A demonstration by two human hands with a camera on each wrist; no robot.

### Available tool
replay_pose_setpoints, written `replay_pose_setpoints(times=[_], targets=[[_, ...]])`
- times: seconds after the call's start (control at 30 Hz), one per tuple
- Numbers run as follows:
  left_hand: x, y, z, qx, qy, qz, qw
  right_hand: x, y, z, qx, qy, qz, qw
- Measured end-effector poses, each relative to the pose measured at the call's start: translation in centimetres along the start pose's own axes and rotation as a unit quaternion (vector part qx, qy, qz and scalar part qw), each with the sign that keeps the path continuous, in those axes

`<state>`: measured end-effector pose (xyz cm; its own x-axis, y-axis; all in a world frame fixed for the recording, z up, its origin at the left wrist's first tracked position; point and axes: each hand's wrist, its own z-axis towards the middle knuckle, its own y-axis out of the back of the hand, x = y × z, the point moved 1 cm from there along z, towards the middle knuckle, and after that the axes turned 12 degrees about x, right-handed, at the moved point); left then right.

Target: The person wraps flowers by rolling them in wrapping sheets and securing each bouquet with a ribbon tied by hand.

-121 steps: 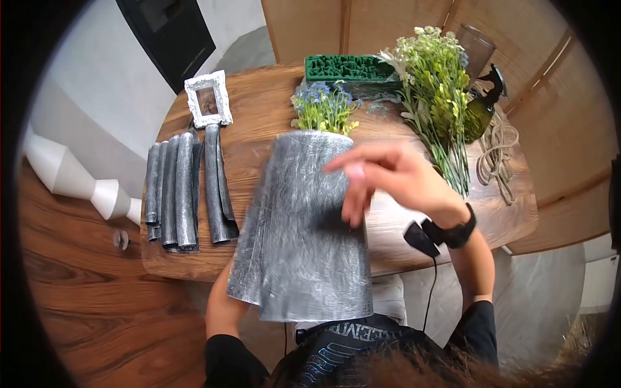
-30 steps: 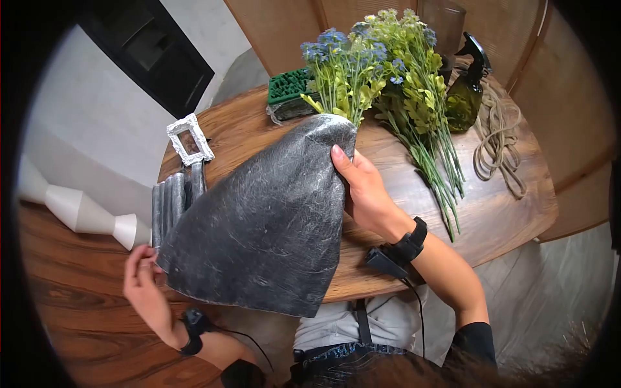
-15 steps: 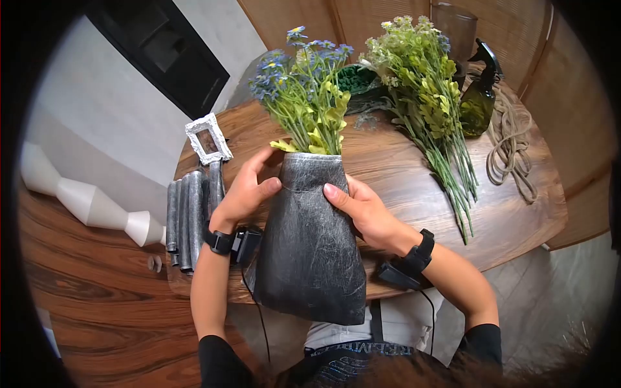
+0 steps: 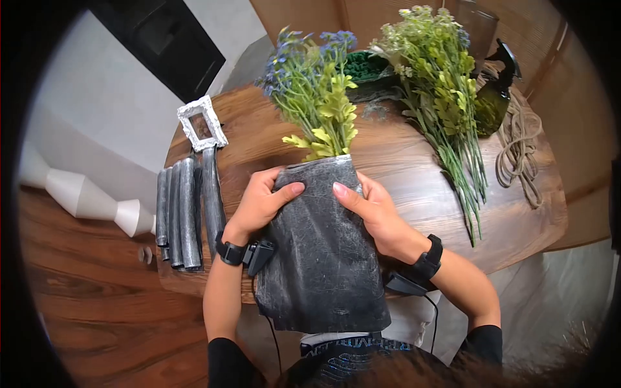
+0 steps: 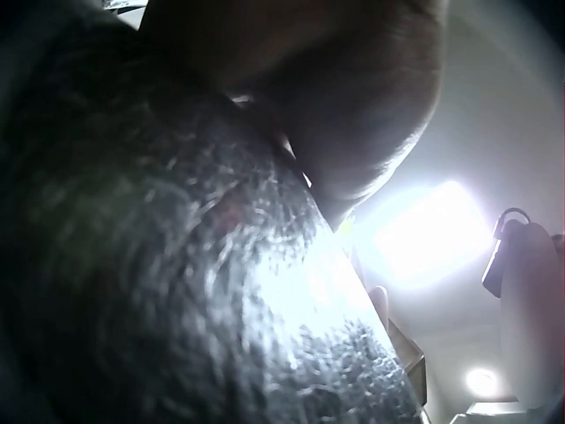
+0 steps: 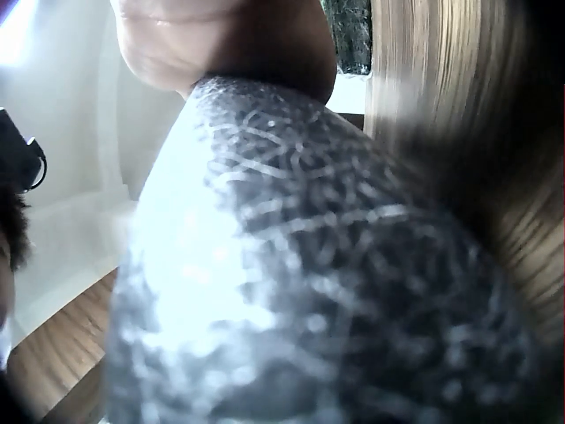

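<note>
Pinching the black-grey wrap (image 4: 323, 265), left fingers (image 4: 264, 178) and right fingers (image 4: 371, 186) hold its top; blue flowers (image 4: 284, 64) show (head view only).

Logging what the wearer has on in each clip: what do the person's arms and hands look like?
The left hand and right hand show no gloves. Each arm carries a black wristband with a small black box and a thin dark cable. Black sleeves stop around the elbows.

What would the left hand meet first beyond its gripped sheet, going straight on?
Probably the yellow-green leaves of the blue-flowered bunch rising from the dark sheet, though depth is unclear.
</note>
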<state>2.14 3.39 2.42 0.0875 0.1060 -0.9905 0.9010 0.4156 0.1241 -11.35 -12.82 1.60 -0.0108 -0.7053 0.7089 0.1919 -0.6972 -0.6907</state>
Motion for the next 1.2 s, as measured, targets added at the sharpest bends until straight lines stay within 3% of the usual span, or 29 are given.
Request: replay_pose_setpoints(times=[0.13, 0.2, 0.27, 0.33, 0.4, 0.47, 0.53, 0.6, 0.7, 0.77, 0.9, 0.97, 1.07, 1.2], targets=[[-0.1, -0.6, 0.1, 0.019, 0.007, 0.007, 1.000, 0.0, -0.8, -0.1, 0.002, -0.001, -0.042, 0.999], [-0.6, -1.1, 0.5, -0.006, -0.013, 0.081, 0.997, -0.2, -0.7, 0.0, 0.003, -0.003, -0.052, 0.999], [-1.1, -2.0, 0.8, -0.034, 0.031, 0.130, 0.990, -0.8, -0.2, 0.1, -0.029, -0.006, -0.090, 0.995], [-1.4, -3.3, 0.9, -0.190, -0.078, 0.347, 0.915, -1.1, 0.4, 0.3, -0.040, -0.009, -0.131, 0.991], [-2.4, -3.8, 0.9, -0.204, -0.089, 0.396, 0.891, -1.3, 0.5, 0.3, -0.051, -0.008, -0.174, 0.983], [-2.9, -4.4, 0.4, -0.216, -0.173, 0.465, 0.841, -1.2, 0.5, 0.5, -0.054, 0.018, -0.125, 0.991], [-3.3, -5.6, 0.4, -0.183, -0.169, 0.355, 0.901, -1.3, 0.7, 0.7, -0.044, 0.037, -0.160, 0.985], [-3.2, -6.0, 0.3, -0.171, -0.081, 0.266, 0.945, -1.4, 1.0, 0.3, -0.041, 0.053, -0.188, 0.980], [-4.4, -7.2, 0.2, -0.187, -0.043, 0.209, 0.959, -1.1, 0.9, 0.2, -0.054, 0.048, -0.250, 0.966], [-5.0, -7.9, 0.5, -0.185, -0.044, 0.173, 0.966, -1.2, 0.9, 0.5, -0.053, 0.098, -0.353, 0.929], [-5.6, -8.4, 1.4, -0.178, 0.003, 0.118, 0.977, 0.4, 0.2, -0.6, -0.046, 0.077, -0.433, 0.897], [-5.6, -8.4, 1.8, -0.173, 0.034, 0.100, 0.979, 0.6, 0.1, -0.7, -0.036, 0.095, -0.509, 0.855], [-5.3, -8.5, 2.3, -0.180, -0.014, 0.034, 0.983, 0.9, -0.1, -0.6, -0.018, 0.152, -0.521, 0.840], [-4.8, -8.0, 2.5, -0.181, 0.010, 0.045, 0.982, 1.0, -0.2, -0.8, -0.020, 0.152, -0.555, 0.818]])
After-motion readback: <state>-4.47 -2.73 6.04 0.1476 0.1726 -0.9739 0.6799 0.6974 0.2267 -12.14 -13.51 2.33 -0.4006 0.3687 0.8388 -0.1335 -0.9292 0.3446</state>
